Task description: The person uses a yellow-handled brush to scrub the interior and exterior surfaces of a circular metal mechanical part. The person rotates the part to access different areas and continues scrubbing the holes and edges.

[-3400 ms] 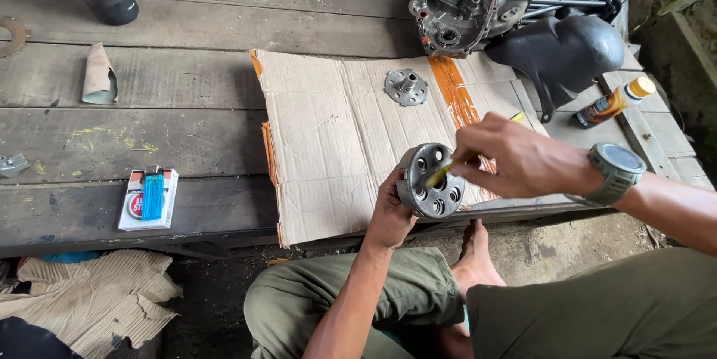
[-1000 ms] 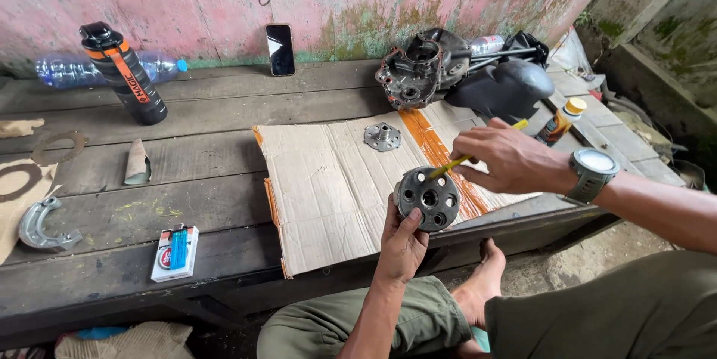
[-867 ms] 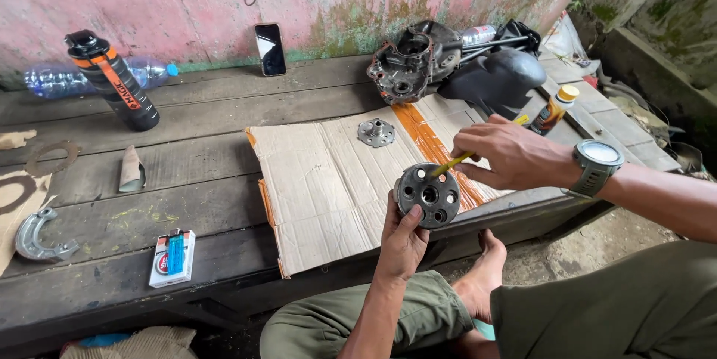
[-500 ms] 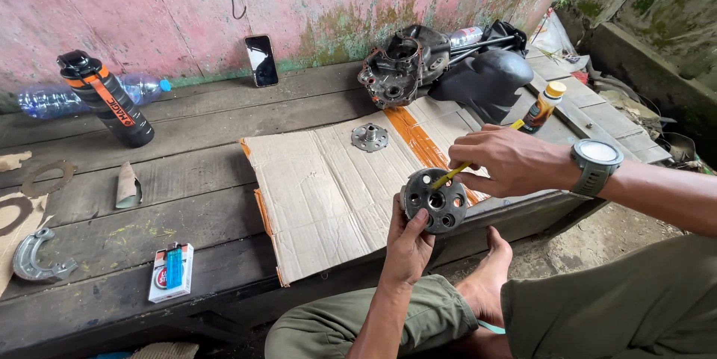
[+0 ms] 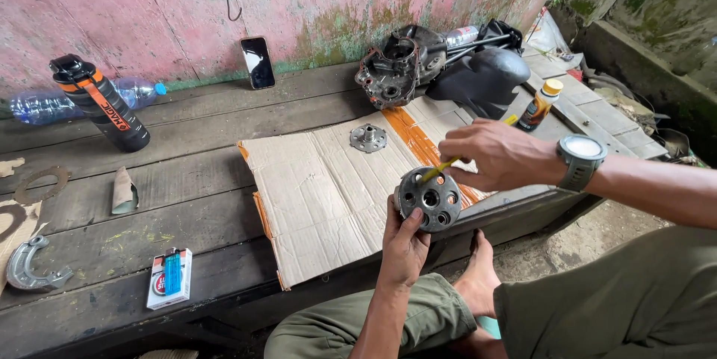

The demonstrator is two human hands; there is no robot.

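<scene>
A dark wooden bench (image 5: 187, 202) runs before a worn pink wall (image 5: 336, 0), and a flattened cardboard sheet (image 5: 321, 195) lies over its front edge.

In the lower middle of the frame the left hand (image 5: 403, 243) is closed from below on a round metal disc (image 5: 429, 199) with several holes. The disc stands on its edge just past the front edge of the bench; its flat face turns up toward the camera and its axis points toward the viewer. The right hand (image 5: 497, 156), with a grey watch (image 5: 581, 159) on the wrist, is clamped on a thin yellow tool (image 5: 441, 170). The long axis of the tool goes from upper right to lower left, and its tip touches the face of the disc.

Compared with half a second ago, the hands hold the same grip, but the view sits a little lower and more to the right.

On the cardboard, above the disc, rests a small flanged metal part (image 5: 368, 138), with open cardboard to its left. In the upper middle are an engine casing (image 5: 396, 71), a black cover (image 5: 482, 79) and a small bottle with orange cap (image 5: 539, 103). Far left stand a black bottle (image 5: 101, 105) and a cigarette pack with blue lighter (image 5: 169, 277)
</scene>
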